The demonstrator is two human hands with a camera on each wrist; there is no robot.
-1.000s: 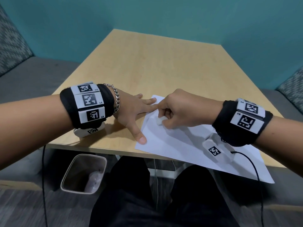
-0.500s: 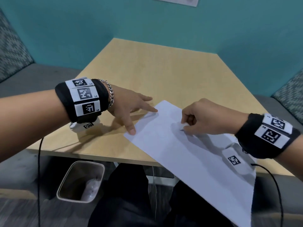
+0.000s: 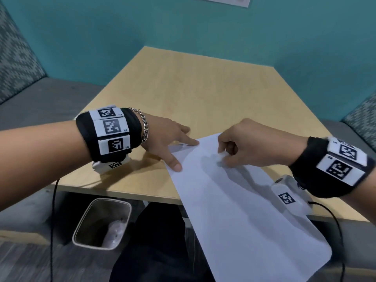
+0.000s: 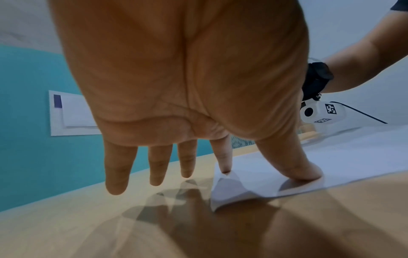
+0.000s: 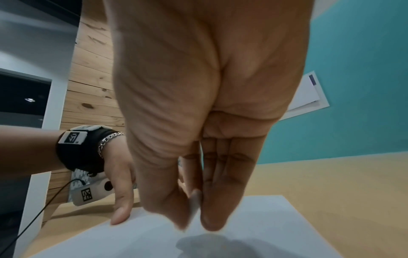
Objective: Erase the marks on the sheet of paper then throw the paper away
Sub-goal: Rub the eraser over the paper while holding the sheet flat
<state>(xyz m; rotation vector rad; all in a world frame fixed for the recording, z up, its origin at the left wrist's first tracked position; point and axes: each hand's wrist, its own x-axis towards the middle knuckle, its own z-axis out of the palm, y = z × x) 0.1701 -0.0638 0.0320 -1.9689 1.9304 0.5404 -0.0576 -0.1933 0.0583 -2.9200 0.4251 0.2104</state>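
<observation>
A white sheet of paper (image 3: 234, 204) lies at the front of the wooden table (image 3: 203, 94), its near half hanging over the front edge. My left hand (image 3: 186, 154) has straight fingers, and thumb and index tip press on the sheet's far left corner. In the left wrist view that paper corner (image 4: 227, 192) curls up beside the thumb (image 4: 309, 172). My right hand (image 3: 222, 157) pinches a small white eraser (image 3: 221, 154) just above the paper (image 5: 253, 235); the eraser (image 5: 195, 200) shows between thumb and fingers. No marks show plainly.
A grey waste bin (image 3: 102, 223) with crumpled contents stands on the floor under the table's front left. Grey benches (image 3: 50, 98) flank the table, and teal walls close it in. Black cables (image 3: 54, 200) hang from both wrists.
The sheet has swung round and slid so that more of it hangs over the front edge. My right hand has moved right with the eraser. My left hand now holds only the corner.
</observation>
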